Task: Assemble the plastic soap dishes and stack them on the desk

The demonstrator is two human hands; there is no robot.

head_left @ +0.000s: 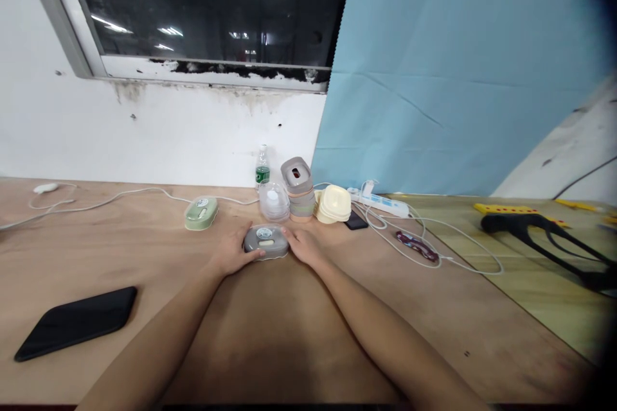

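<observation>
A grey rounded box [267, 249] with a clear cover and a round white label sits on the wooden table before me. My left hand [234, 253] grips its left side, thumb along the near edge and fingers round the far corner. Against the right side my right hand [303, 248] is closed, fingertips at the upper right corner. Just behind the box are a stack of clear plastic lids [274, 204], a stack of grey and coloured frames [301, 196] and several cream-coloured containers [333, 203]. To the left stands a similar green box [201, 213].
A black tablet-like slab [80, 322] lies at the front left. Behind are a bottle [262, 168] and a white cable [130, 192]. Rightward are a dark phone [355, 219], a power strip [385, 204], looped cables, a maroon patterned object [416, 245] and a black-framed object [544, 241].
</observation>
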